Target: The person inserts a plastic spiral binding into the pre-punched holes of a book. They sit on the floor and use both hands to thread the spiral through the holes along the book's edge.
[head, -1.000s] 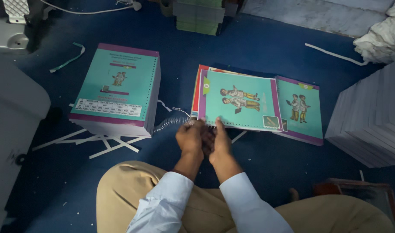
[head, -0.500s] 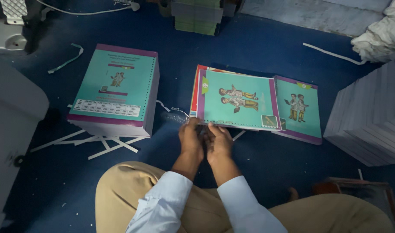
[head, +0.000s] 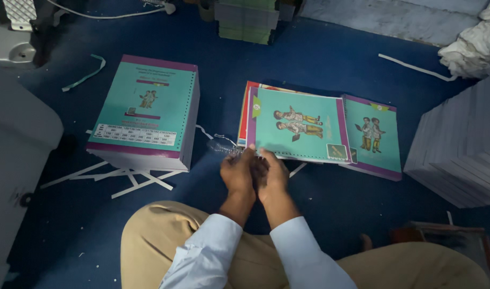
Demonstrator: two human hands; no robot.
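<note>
Gripping a clear spiral coil [head: 222,146] at the near edge of an open teal booklet [head: 301,126] on the floor.

Lying just left of the booklet's near corner, one end pinched in curled left-hand [head: 237,174] fingers; right hand [head: 271,174] pressing against the left, fingers bent, grip not clear. Reaching forward from pale sleeves over tan knees [head: 164,235]. Sitting on blue carpet [head: 309,59], with a tall teal stack [head: 146,109] to the left on white strips [head: 127,179], grey stacked sheets [head: 461,147] to the right, and green bundles [head: 247,18] beyond.
</note>
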